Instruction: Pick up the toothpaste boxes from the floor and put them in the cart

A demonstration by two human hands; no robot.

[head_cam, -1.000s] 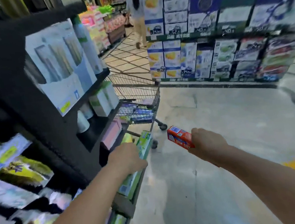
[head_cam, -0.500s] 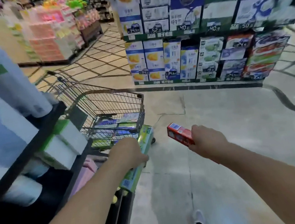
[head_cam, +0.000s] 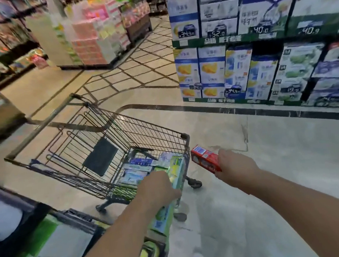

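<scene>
Glossy tiled floor (head_cam: 276, 168), wire cart (head_cam: 122, 134), left hand (head_cam: 157, 190) gripping green carton (head_cam: 177, 174), right hand (head_cam: 236, 168) gripping red carton (head_cam: 204, 160)

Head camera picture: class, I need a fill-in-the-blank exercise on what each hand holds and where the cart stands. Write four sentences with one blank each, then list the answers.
1. The right hand holds a toothpaste box coloured ____.
2. The left hand grips a long box that is mostly ____.
3. The wire cart already holds several ____.
4. The red box is not yet inside the cart; it is just outside the cart's ____ corner.

Answers: red; green; boxes; right
</scene>
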